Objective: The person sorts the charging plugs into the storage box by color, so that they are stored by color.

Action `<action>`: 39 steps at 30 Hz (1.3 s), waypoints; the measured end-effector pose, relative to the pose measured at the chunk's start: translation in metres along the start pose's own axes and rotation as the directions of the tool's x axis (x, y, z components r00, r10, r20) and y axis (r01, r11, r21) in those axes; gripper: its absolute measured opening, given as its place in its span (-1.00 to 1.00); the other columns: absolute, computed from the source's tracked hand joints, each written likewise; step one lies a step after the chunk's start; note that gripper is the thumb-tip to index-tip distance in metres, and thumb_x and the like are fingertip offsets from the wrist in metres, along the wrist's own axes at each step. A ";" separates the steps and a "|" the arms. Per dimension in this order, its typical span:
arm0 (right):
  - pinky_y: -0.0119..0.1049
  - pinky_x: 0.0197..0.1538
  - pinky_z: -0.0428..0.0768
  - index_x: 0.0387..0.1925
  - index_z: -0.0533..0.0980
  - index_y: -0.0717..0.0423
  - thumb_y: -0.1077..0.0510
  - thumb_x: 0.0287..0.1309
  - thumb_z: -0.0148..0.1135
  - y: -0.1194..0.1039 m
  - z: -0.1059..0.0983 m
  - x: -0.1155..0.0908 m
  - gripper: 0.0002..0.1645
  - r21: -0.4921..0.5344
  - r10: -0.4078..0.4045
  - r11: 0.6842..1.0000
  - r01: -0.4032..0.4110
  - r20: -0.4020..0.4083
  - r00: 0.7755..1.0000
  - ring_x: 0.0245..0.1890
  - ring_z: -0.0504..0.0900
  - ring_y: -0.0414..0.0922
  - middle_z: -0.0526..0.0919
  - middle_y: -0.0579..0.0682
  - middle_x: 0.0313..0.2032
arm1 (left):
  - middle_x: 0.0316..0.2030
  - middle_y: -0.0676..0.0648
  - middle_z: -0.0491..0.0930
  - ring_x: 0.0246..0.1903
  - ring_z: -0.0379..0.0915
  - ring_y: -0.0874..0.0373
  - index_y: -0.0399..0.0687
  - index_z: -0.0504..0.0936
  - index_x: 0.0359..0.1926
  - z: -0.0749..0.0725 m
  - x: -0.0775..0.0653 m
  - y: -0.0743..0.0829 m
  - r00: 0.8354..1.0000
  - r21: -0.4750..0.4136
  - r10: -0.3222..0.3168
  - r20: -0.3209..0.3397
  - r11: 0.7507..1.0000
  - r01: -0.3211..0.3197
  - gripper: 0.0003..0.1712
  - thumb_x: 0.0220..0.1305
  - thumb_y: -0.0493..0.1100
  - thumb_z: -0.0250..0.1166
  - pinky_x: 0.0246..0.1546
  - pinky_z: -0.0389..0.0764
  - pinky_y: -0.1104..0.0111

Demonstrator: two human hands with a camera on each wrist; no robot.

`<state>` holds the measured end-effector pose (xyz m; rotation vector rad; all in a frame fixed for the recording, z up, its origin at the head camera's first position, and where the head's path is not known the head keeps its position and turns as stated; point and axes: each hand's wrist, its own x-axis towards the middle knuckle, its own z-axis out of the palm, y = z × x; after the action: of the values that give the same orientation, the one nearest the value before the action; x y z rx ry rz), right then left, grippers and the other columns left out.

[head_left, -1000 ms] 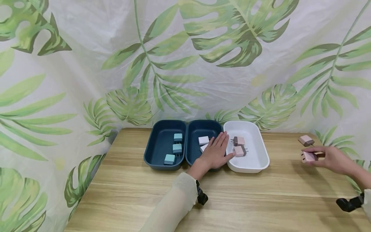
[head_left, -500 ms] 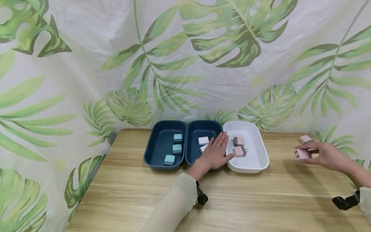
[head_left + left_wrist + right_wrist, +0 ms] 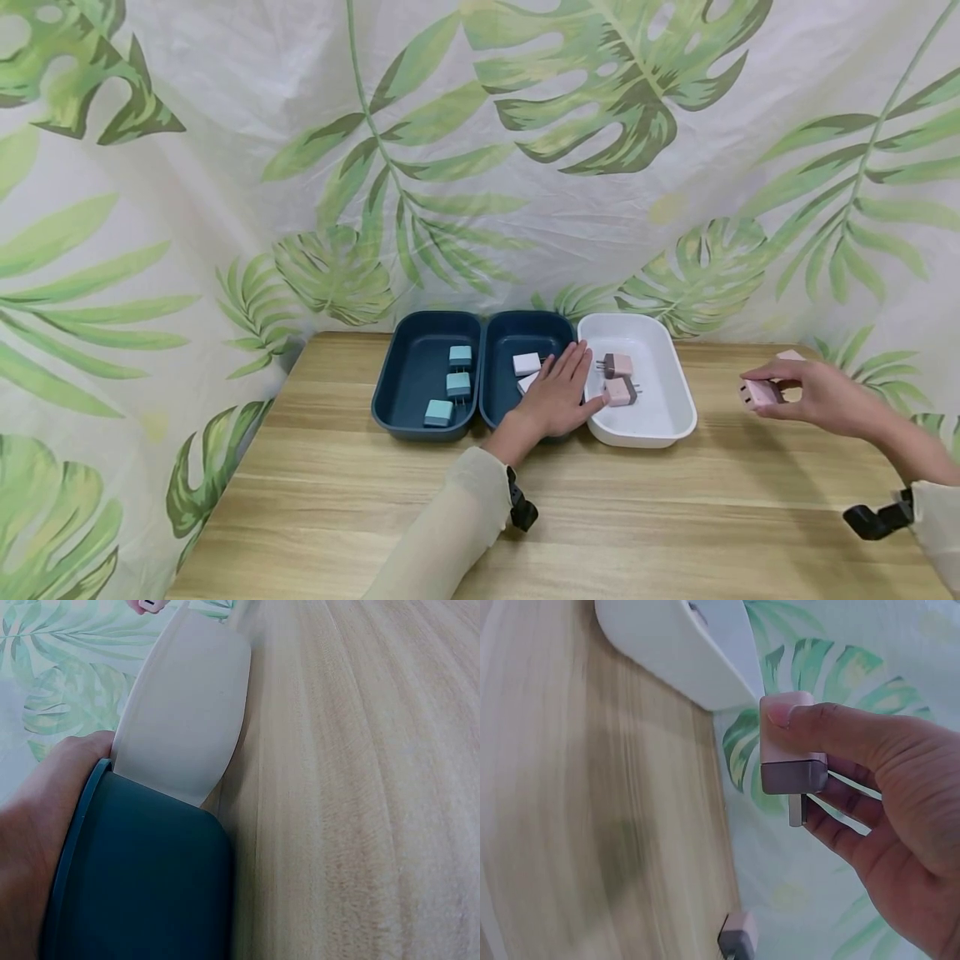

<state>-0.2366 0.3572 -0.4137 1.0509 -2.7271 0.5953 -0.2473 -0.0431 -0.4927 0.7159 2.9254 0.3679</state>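
Note:
My right hand (image 3: pixel 832 400) pinches a pink and grey charger plug (image 3: pixel 791 742) between thumb and fingers, raised over the table right of the white tray (image 3: pixel 678 375). Its metal prong points away from the pink end. My left hand (image 3: pixel 553 396) lies with straight fingers across the rims of the middle dark blue tray (image 3: pixel 517 321) and the white tray. Two pink charger plugs (image 3: pixel 620 392) lie in the white tray. White charger plugs (image 3: pixel 527 363) are in the middle tray, partly hidden by the left hand. Another pink charger plug (image 3: pixel 739 935) rests on the table behind the right hand.
A second dark blue tray (image 3: pixel 401 358) at the left holds three mint-green charger plugs (image 3: pixel 458 384). All three trays stand side by side at the back of the wooden table (image 3: pixel 637 517). A leaf-print cloth (image 3: pixel 450 167) hangs close behind the table.
My right hand has moved left with the pink charger plug, toward the white tray, and now mostly covers the other plug on the table. The left hand has stayed still.

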 end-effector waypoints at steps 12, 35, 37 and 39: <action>-0.54 -0.40 0.50 -0.07 0.81 0.06 0.21 -0.30 0.80 -0.015 0.005 0.025 -0.41 -0.064 -0.096 0.994 0.093 -0.054 0.994 -0.33 0.66 -0.43 0.85 -0.08 -0.22 | 0.71 0.06 -0.46 0.67 -0.64 0.19 0.03 -0.30 0.73 0.004 0.005 -0.003 1.000 -0.015 -0.004 0.020 1.000 0.004 0.00 0.61 0.46 -0.21 0.67 -0.31 0.08; -0.37 -0.29 0.62 0.02 0.79 0.11 0.16 -0.07 0.73 -0.045 0.027 0.057 -0.47 0.068 -0.073 0.995 0.069 0.050 0.996 -0.20 0.69 -0.31 0.84 0.03 -0.09 | 0.72 0.04 -0.43 0.68 -0.60 0.17 0.02 -0.28 0.73 0.006 0.005 -0.003 1.000 -0.014 0.004 0.006 1.000 -0.004 0.00 0.61 0.46 -0.22 0.67 -0.30 0.08; -0.37 -0.27 0.61 0.04 0.78 0.12 0.17 -0.03 0.72 -0.047 0.029 0.060 -0.47 0.108 -0.067 0.992 0.058 0.076 0.995 -0.18 0.68 -0.31 0.83 0.06 -0.06 | 0.72 0.04 -0.43 0.68 -0.60 0.16 0.02 -0.29 0.73 0.005 0.004 -0.003 1.000 -0.013 0.006 0.006 1.000 -0.006 0.01 0.61 0.47 -0.23 0.67 -0.30 0.08; -0.36 -0.25 0.62 0.05 0.77 0.13 0.16 0.00 0.70 -0.048 0.031 0.062 -0.48 0.134 -0.059 0.990 0.046 0.097 0.993 -0.16 0.68 -0.30 0.82 0.08 -0.04 | 0.72 0.04 -0.42 0.68 -0.60 0.17 0.02 -0.27 0.74 0.005 0.004 -0.002 1.000 -0.008 0.005 0.001 1.000 -0.005 0.01 0.60 0.47 -0.24 0.67 -0.29 0.08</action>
<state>-0.2506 0.2740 -0.4099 1.2114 -2.7680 0.7414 -0.2509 -0.0425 -0.4978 0.7228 2.9198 0.3786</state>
